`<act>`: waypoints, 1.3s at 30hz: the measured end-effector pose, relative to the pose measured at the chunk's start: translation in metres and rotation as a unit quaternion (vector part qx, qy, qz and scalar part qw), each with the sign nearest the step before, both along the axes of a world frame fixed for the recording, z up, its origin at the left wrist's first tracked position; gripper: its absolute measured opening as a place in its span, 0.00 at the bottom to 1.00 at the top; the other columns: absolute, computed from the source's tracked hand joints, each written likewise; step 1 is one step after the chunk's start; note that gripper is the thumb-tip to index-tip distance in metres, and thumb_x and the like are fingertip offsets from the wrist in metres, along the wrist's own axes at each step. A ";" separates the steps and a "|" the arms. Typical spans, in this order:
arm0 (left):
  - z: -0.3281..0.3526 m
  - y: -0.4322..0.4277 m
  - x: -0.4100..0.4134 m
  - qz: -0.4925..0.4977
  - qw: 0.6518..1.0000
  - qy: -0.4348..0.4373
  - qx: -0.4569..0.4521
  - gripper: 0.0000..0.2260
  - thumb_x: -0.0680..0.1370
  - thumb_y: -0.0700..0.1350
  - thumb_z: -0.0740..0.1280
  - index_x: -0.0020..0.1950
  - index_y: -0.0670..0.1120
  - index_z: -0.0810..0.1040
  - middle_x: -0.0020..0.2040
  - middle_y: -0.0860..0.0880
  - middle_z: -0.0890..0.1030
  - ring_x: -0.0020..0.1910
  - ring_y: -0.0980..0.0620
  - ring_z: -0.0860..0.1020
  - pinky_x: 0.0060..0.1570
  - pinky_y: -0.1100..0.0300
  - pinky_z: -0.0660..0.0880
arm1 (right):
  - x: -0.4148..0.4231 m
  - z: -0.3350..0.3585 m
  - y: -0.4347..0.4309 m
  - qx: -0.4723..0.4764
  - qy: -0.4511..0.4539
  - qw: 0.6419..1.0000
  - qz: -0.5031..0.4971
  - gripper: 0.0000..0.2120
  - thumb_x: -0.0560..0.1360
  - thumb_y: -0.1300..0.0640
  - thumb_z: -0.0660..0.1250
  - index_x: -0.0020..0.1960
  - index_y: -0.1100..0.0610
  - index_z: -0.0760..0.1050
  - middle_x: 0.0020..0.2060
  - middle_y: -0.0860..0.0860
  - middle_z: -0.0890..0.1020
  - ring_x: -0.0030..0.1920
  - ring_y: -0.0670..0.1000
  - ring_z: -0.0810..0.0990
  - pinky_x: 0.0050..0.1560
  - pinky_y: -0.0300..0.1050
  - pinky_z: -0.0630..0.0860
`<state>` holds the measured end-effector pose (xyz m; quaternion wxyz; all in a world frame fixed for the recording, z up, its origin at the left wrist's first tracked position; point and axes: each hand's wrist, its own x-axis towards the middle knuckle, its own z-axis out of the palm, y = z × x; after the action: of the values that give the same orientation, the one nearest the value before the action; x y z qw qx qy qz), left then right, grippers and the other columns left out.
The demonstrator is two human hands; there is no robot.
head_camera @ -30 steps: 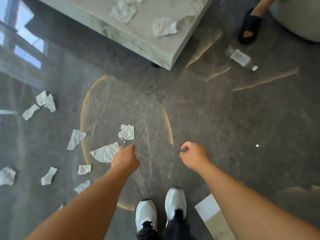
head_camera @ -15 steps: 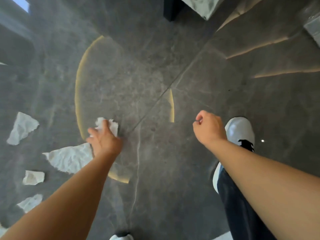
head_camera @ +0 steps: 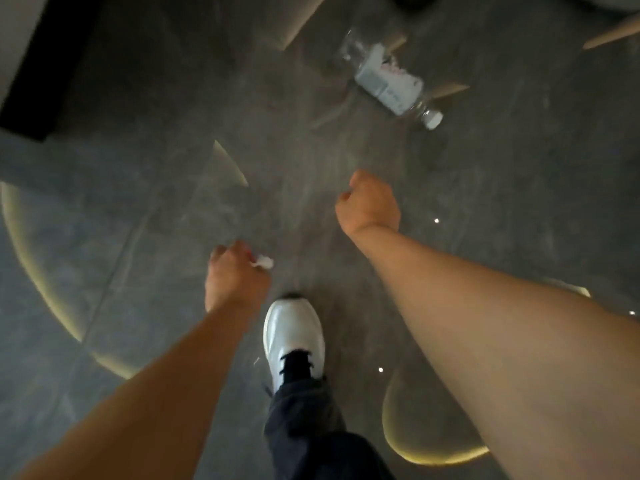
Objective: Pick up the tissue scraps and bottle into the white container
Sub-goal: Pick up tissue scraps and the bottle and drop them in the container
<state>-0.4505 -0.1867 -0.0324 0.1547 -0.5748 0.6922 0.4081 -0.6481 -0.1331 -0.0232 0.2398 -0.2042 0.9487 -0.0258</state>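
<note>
left hand [head_camera: 235,275] lifted with tissue scrap [head_camera: 265,262], bottle [head_camera: 389,79] lying diagonal, cap lower-right

One view only, from the person's head, looking steeply down at the grey floor [head_camera: 145,209] from standing height. Both forearms reach in from the bottom edge, left hand [head_camera: 235,275] near centre, right hand [head_camera: 369,206] toward 1 o'clock. A white shoe [head_camera: 294,336] sits just below centre at 6 o'clock; the plastic bottle [head_camera: 388,77] lies far up at 1 o'clock. Wide-angle, slightly blurred.
</note>
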 end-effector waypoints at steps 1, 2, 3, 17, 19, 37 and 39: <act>0.003 -0.002 -0.027 -0.014 1.000 0.008 -0.001 0.08 0.73 0.41 0.68 0.50 0.41 0.78 0.54 0.37 0.75 0.53 0.34 0.75 0.51 0.50 0.72 | -0.022 0.001 -0.004 -0.005 0.004 1.000 -0.002 0.13 0.74 0.57 0.62 0.57 0.57 0.74 0.56 0.59 0.79 0.59 0.61 0.77 0.53 0.53 0.76; 0.004 -0.005 -0.050 -0.025 1.000 0.010 -0.004 0.07 0.73 0.41 0.67 0.50 0.42 0.78 0.54 0.38 0.75 0.53 0.35 0.75 0.51 0.49 0.72 | -0.043 0.001 -0.010 -0.012 0.011 1.000 0.005 0.13 0.73 0.57 0.63 0.57 0.57 0.74 0.56 0.59 0.78 0.59 0.61 0.77 0.54 0.53 0.76; 0.004 -0.009 -0.071 -0.032 0.999 0.009 -0.008 0.07 0.73 0.41 0.67 0.50 0.42 0.78 0.54 0.38 0.75 0.53 0.35 0.75 0.50 0.50 0.72 | -0.064 0.000 -0.015 -0.020 0.022 0.999 0.015 0.13 0.73 0.57 0.63 0.57 0.58 0.73 0.57 0.59 0.77 0.60 0.62 0.76 0.54 0.53 0.75; -0.038 -0.023 -0.157 -0.082 0.995 -0.045 -0.025 0.10 0.73 0.45 0.68 0.53 0.44 0.77 0.56 0.42 0.72 0.52 0.36 0.76 0.47 0.48 0.73 | -0.182 -0.049 -0.052 0.010 -0.011 0.993 0.114 0.38 0.66 0.56 0.74 0.71 0.51 0.59 0.64 0.58 0.71 0.66 0.62 0.69 0.61 0.57 0.70; -0.039 -0.011 -0.145 -0.082 0.994 -0.066 -0.022 0.11 0.74 0.46 0.67 0.54 0.45 0.77 0.57 0.41 0.72 0.53 0.36 0.76 0.49 0.48 0.73 | -0.159 -0.054 -0.039 0.020 -0.005 0.989 0.145 0.39 0.66 0.57 0.74 0.72 0.51 0.59 0.64 0.57 0.72 0.66 0.61 0.70 0.60 0.57 0.71; 0.035 0.072 -0.034 -0.189 0.978 -0.081 -0.042 0.10 0.72 0.44 0.68 0.52 0.47 0.75 0.54 0.45 0.72 0.45 0.42 0.73 0.43 0.51 0.72 | 0.032 -0.001 0.166 0.047 -0.104 0.992 0.045 0.36 0.62 0.54 0.78 0.64 0.52 0.62 0.58 0.56 0.75 0.58 0.60 0.73 0.48 0.52 0.72; 0.050 0.081 -0.024 -0.210 0.974 -0.069 -0.039 0.09 0.72 0.45 0.68 0.52 0.48 0.75 0.54 0.45 0.72 0.47 0.41 0.75 0.45 0.51 0.72 | 0.042 0.018 0.177 0.041 -0.100 0.993 0.039 0.37 0.62 0.54 0.78 0.64 0.52 0.62 0.58 0.56 0.75 0.58 0.60 0.74 0.47 0.52 0.71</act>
<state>-0.4743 -0.1055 0.0173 0.2619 -0.4485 0.8006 0.2987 -0.6063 0.0443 -0.0056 0.3422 -0.2274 0.9117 0.0025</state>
